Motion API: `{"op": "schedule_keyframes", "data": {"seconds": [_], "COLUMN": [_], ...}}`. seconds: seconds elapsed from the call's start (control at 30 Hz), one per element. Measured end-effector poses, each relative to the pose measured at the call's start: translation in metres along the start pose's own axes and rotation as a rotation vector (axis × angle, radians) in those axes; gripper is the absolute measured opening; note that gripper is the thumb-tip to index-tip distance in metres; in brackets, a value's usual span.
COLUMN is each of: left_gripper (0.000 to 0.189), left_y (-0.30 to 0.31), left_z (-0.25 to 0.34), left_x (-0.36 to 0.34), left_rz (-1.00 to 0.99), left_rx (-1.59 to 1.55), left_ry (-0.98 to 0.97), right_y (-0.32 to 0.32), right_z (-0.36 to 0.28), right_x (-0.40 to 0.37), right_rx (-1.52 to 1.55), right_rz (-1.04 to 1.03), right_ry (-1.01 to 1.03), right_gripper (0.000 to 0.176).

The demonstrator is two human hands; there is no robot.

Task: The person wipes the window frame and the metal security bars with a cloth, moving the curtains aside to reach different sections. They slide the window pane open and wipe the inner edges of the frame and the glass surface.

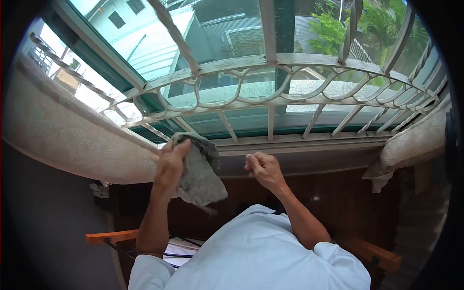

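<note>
My left hand (170,166) is closed on a crumpled grey-green cloth (200,176), which hangs down from my fingers to the right. Its upper edge overlaps the bottom of the white window grille (270,101). To the right, my right hand (263,170) is raised below the window sill (299,147), its fingers curled in and nothing showing in them. A gap separates it from the cloth.
Cream patterned curtains (72,125) are gathered at the left, with another curtain (415,135) at the right. Glass panes stand behind the grille. Wooden chair armrests (113,236) flank my body, and papers (181,250) lie beside my left elbow.
</note>
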State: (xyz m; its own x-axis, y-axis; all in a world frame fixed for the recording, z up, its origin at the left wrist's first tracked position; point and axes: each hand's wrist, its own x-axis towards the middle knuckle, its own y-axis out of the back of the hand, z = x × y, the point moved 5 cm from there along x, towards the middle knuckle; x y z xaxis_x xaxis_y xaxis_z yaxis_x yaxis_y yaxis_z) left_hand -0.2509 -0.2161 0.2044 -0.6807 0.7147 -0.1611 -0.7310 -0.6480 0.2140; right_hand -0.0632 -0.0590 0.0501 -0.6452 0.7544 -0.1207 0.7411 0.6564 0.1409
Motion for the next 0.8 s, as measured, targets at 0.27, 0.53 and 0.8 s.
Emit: {"op": "schedule_keyframes", "data": {"seconds": [0.27,0.53,0.8], "left_gripper": [0.03,0.051,0.056], "left_y": [-0.08,-0.076,-0.018], "left_z": [-0.01,-0.06,-0.025], "left_x": [-0.014,-0.021,-0.009], "left_rz": [-0.35,0.033,0.138], "left_rx": [0.281,0.625,0.501], "left_ry": [0.071,-0.479,-0.665], "right_y": [-0.052,-0.054,-0.076], "right_z": [0.013,0.008,-0.026], "right_x": [-0.014,-0.005,0.003], "right_rx": [1.299,1.424,1.095], "right_rz": [-0.862,-0.982,-0.76], "right_ry": [-0.453,-0.202,-0.398], "right_gripper": [0.069,0.057,0.048]}}
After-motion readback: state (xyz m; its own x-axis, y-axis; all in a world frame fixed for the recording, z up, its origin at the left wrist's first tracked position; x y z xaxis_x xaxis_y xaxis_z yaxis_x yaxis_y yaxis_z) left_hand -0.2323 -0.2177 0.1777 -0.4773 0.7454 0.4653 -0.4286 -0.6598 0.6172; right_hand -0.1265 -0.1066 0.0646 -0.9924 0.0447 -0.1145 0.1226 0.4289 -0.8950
